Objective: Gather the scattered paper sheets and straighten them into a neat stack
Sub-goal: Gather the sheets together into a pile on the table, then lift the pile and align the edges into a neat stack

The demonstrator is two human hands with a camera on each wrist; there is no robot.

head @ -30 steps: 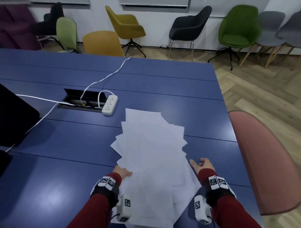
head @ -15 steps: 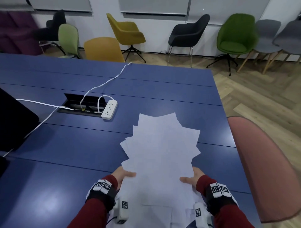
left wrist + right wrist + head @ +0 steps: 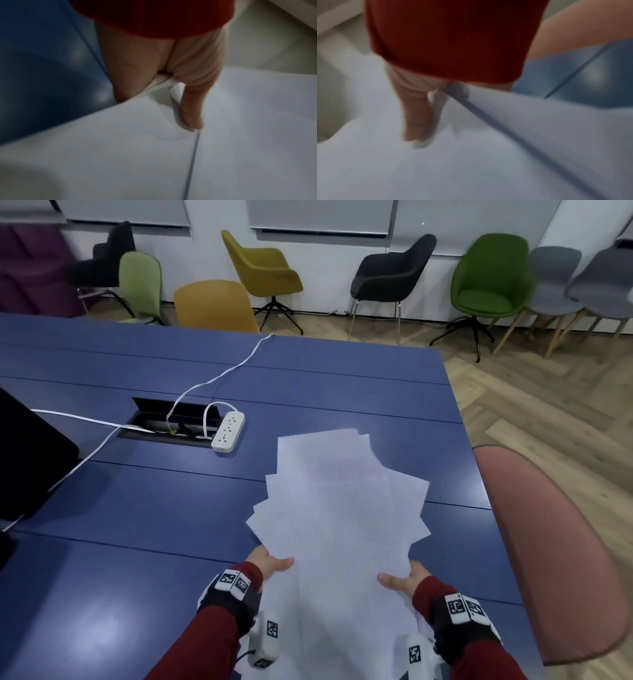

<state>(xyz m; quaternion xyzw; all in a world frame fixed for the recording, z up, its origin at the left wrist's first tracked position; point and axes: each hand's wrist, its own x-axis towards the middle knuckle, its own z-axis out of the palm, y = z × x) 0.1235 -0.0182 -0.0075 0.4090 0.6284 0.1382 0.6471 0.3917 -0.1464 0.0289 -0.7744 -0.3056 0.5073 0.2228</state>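
A fanned bundle of white paper sheets [image 3: 342, 508] is lifted off the blue table [image 3: 137, 508], its corners sticking out at different angles. My left hand [image 3: 270, 563] pinches the bundle's left edge, thumb on top and fingers hidden beneath. On the other side my right hand [image 3: 404, 578] grips the right edge the same way. In the left wrist view the thumb [image 3: 192, 111] presses onto the sheets [image 3: 154, 148]. The right wrist view is blurred, with the thumb [image 3: 416, 119] lying on the paper [image 3: 488, 162].
A white power strip [image 3: 227, 431] with cables lies beside an open cable hatch [image 3: 171, 421] at centre left. A dark object [image 3: 30, 460] sits at the left edge. A pink chair [image 3: 555, 542] stands close on the right. More chairs line the far wall.
Both hands closed in on the fanned sheets from the sides, gripped them and lifted the bundle off the table. The fan has narrowed and tilted up to the right.
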